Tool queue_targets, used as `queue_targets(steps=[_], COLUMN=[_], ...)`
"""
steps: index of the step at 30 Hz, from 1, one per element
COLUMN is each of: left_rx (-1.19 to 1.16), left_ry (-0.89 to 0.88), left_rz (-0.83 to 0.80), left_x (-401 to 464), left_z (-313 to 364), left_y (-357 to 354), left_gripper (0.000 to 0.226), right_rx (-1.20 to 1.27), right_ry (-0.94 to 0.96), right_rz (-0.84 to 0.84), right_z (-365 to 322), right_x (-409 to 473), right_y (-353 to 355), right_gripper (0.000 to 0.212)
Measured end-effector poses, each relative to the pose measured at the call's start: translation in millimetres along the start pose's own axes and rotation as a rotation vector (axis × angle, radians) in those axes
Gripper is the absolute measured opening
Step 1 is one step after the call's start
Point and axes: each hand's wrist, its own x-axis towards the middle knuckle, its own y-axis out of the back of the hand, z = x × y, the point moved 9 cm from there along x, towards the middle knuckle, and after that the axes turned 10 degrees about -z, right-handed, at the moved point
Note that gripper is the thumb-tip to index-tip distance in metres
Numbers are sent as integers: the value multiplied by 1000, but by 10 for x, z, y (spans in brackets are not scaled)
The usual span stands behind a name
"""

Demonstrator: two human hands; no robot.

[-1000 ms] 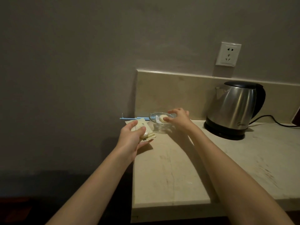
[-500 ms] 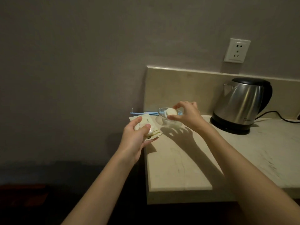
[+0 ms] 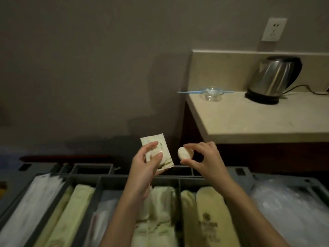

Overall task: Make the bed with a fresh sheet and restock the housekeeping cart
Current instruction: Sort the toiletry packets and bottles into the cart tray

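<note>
1. While both forearms reached forward over the housekeeping cart (image 3: 138,180), the left hand (image 3: 144,168) held a cream sachet (image 3: 164,148) upright, its grip closed on the packet with the thumb across the front and the fingers behind.
2. The right hand (image 3: 204,157) pinched a small pale round soap (image 3: 185,152) between thumb and fingertips; its grip was narrow and closed on that piece.
3. The sachet and the soap were just beside each other but apart, both held in the air above the far edge of the cart.
4. The cart filled the near part of the scene as a dark grey tray split by dividers into long compartments.
5. Pale green rolled cloths (image 3: 211,216) lay lengthwise in the middle compartments; one at the right of them carried a dark printed logo.
6. Clear plastic-wrapped items (image 3: 30,204) lay in the left compartment, and crumpled clear plastic (image 3: 292,211) filled the right compartment.
7. No bed and no sheet were in view.
8. The desk (image 3: 258,122) stood at the far right, above and behind the cart.
9. A small clear dish (image 3: 211,93) sat near the desk's far left corner, with a thin blue stick (image 3: 188,92) lying across it.
10. A steel kettle (image 3: 274,79) stood on its base to the right of the dish, below a white wall socket (image 3: 273,29).
</note>
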Motion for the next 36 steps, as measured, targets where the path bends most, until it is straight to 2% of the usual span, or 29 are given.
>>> queue_targets(steps=[5,11,15,17,20,23,28,32,36], left_rx=[74,118,146,128,84,97,93,117,115], left_ry=[104,121,109,117,138,140,146,134,127], left_rz=[-38,-127,-139,-139,-150,-172,-167,-172,-183], left_x=[-888,-1768,-2246,-2437,-2680,-2878,-3073,-3172,-3247], left_z=[-418,-446,-410,-433,-517,-581,-710,-763,-816], left_y=[718,1386,1831,1998,2099,2108,2126,2081,2025], left_gripper=[25,24,24,25,27,28,26,27,27], right_rx=[-22,68,153,185,195,74,28,-70,-56], right_ry=[-62,-152,-257,-305,-398,-389,-391,-383,-406], right_rz=[23,107,48,0,-57,-137,-152,-213,-195], right_z=[-666,-1283,-1616,-1755,-1841,-1917,-1965,-1998,-2020], right_x=[-846,-1697,-2141,-2349,-2644,-2879,-3259,-3506,-3636], right_y=[-634,-1233,-1562,-1735,-1988,-2196,-2243,-2247,-2253], right_gripper=[47,34,29,40,57,53,45,45,48])
